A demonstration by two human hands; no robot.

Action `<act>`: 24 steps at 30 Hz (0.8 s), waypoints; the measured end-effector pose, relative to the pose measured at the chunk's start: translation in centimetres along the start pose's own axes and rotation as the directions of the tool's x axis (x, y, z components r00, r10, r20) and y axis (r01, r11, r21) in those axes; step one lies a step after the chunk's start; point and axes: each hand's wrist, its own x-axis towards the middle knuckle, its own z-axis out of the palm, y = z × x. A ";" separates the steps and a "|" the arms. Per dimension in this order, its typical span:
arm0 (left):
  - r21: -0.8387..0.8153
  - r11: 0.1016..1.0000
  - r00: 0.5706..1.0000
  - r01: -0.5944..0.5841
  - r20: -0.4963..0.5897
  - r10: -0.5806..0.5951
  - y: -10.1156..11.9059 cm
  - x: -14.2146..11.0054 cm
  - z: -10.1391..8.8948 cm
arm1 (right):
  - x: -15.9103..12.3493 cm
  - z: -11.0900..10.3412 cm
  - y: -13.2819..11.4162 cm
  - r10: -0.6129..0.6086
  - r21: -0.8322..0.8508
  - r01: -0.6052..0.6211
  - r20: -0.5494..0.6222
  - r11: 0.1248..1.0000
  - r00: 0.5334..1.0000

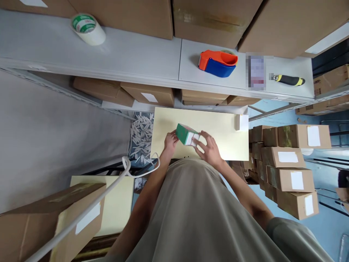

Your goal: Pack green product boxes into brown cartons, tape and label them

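A small green and white carton (183,134) is held tilted between my two hands, over a pale yellow tabletop (218,145). My left hand (171,141) grips its green left end with the fingers bent round the edge. At the white right end, the fingers of my right hand (208,147) are curled against what looks like a flap. A plain white box (242,122) stands at the table's right end. Whether anything is inside the carton cannot be seen.
On the shelf (136,54) in front lie a clear tape roll (88,29), an orange and blue tape dispenser (218,63) and a utility knife (289,80). A bin of white strips (141,136) is left of the table. Stacked cartons (289,163) stand right; a white cable (125,167) hangs near my left arm.
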 end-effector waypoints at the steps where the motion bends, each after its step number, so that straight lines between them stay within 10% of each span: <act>1: 0.030 0.999 1.000 0.011 -0.021 -0.011 -0.4 -0.3 -0.4 | 1.2 -0.3 0.8 0.027 0.029 -0.026 -0.028 0.999 0.999; 9: 0.220 0.965 0.990 -0.140 0.054 0.132 -2.3 -4.1 -1.5 | 8.9 0.1 9.3 0.272 0.394 -0.237 -0.035 0.888 0.962; 18: 0.323 0.865 0.916 -0.385 0.249 0.315 -0.3 -8.9 1.3 | 10.4 3.5 13.6 0.426 0.440 -0.424 0.098 0.792 0.899; 24: 0.288 0.718 0.768 -0.634 0.340 0.542 1.7 -7.4 5.5 | 5.0 8.1 10.3 0.488 0.484 -0.743 0.561 0.462 0.669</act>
